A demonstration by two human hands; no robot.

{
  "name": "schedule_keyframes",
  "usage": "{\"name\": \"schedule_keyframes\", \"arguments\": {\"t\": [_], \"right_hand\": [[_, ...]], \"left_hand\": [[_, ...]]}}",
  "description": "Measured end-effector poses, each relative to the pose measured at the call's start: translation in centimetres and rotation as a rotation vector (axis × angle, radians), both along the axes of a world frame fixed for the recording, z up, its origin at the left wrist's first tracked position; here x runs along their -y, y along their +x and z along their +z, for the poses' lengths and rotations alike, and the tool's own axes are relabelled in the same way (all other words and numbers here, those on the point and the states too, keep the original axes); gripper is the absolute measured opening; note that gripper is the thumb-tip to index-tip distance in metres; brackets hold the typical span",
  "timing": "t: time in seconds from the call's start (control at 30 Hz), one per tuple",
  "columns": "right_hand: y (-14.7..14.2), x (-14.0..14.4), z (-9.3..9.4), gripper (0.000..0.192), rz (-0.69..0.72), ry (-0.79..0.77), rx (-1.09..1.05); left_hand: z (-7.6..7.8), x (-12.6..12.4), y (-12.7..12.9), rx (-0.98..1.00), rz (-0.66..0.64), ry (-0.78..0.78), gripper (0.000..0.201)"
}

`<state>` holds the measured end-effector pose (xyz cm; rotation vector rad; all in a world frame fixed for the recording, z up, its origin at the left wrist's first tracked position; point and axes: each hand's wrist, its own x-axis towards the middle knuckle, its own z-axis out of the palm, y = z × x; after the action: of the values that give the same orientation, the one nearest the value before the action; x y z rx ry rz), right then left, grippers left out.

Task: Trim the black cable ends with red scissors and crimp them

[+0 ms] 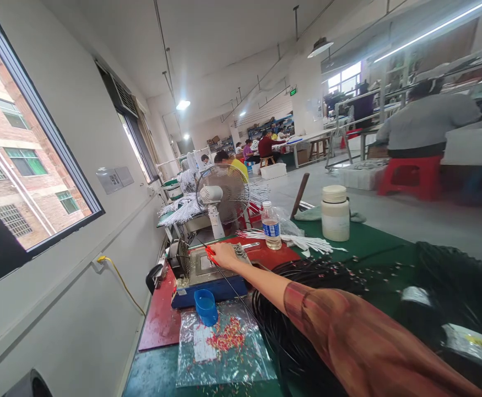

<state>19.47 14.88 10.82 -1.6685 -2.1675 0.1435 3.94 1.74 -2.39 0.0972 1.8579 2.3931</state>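
Note:
My right hand reaches forward over a blue bench device with a metal top. Its fingers are closed around a thin black cable, which runs back toward the front of the table. Something small and red shows at the fingertips, too small to make out. Under my forearm lies a large coil of black cable. A blue cup stands just in front of the device, by a clear plastic bag strewn with small red and yellow bits. My left hand is out of view.
A small black fan sits at the device's left end. Behind are a large standing fan, a water bottle, white wires and a white jar. A wall with windows borders the left. Other people sit at tables beyond.

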Motion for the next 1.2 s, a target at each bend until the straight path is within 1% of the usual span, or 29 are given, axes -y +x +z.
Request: {"name": "schedule_keyframes", "arguments": {"t": [0.07, 0.13, 0.17, 0.27, 0.3, 0.33, 0.4, 0.43, 0.47, 0.5, 0.57, 0.67, 0.77, 0.83, 0.87, 1.03, 1.2], "right_hand": [[0.0, 0.0, -0.1, 0.029, -0.002, -0.002, -0.001], [0.0, 0.0, -0.1, 0.029, -0.004, -0.001, -0.004], [-0.1, 0.0, -0.2, 0.030, -0.005, 0.000, -0.005], [0.0, 0.0, -0.2, 0.030, -0.006, 0.003, -0.012], [0.0, -0.1, -0.2, 0.030, -0.005, 0.005, -0.014], [0.0, -0.1, -0.2, 0.030, -0.004, 0.007, -0.018], [0.1, -0.1, -0.3, 0.029, -0.002, 0.013, -0.025], [0.2, -0.1, -0.3, 0.029, -0.002, 0.017, -0.028], [0.2, -0.1, -0.3, 0.030, -0.003, 0.019, -0.031], [0.2, -0.1, -0.3, 0.030, -0.005, 0.021, -0.034], [0.3, -0.1, -0.4, 0.029, -0.008, 0.022, -0.038], [0.3, -0.2, -0.5, 0.028, -0.016, 0.020, -0.043], [0.2, -0.2, -0.6, 0.028, -0.022, 0.011, -0.042], [0.2, -0.1, -0.6, 0.028, -0.019, 0.004, -0.040], [0.1, -0.1, -0.6, 0.028, -0.017, 0.001, -0.038], [0.0, 0.2, -0.3, 0.028, -0.006, 0.001, -0.031], [0.0, 0.3, -0.3, 0.028, 0.009, 0.007, -0.031]], "left_hand": [[0.6, -0.9, -0.3, -0.001, -0.006, 0.000, 0.048], [1.6, -2.7, -1.0, -0.005, -0.017, -0.001, 0.049], [2.2, -3.7, -1.4, -0.008, -0.025, -0.002, 0.044], [4.4, -7.1, -3.5, -0.019, -0.053, -0.004, 0.044], [5.2, -8.1, -4.3, -0.025, -0.064, -0.010, 0.063], [5.9, -8.9, -5.2, -0.031, -0.077, -0.011, 0.066], [7.0, -10.1, -6.9, -0.044, -0.102, -0.021, 0.062], [7.4, -10.4, -7.7, -0.051, -0.114, -0.027, 0.054], [7.7, -10.6, -8.3, -0.057, -0.125, -0.035, 0.051], [7.8, -10.8, -8.7, -0.063, -0.135, -0.046, 0.056], [7.6, -10.8, -9.0, -0.074, -0.155, -0.072, 0.051], [6.9, -10.7, -8.7, -0.099, -0.200, -0.123, 0.051], [6.6, -10.5, -8.2, -0.137, -0.261, -0.187, 0.056], [6.7, -10.2, -8.2, -0.166, -0.302, -0.233, 0.038], [6.8, -10.0, -8.2, -0.183, -0.324, -0.255, 0.034], [7.2, -9.4, -8.1, -0.256, -0.412, -0.354, 0.030], [7.7, -9.3, -7.7, -0.298, -0.432, -0.414, 0.031]]}}
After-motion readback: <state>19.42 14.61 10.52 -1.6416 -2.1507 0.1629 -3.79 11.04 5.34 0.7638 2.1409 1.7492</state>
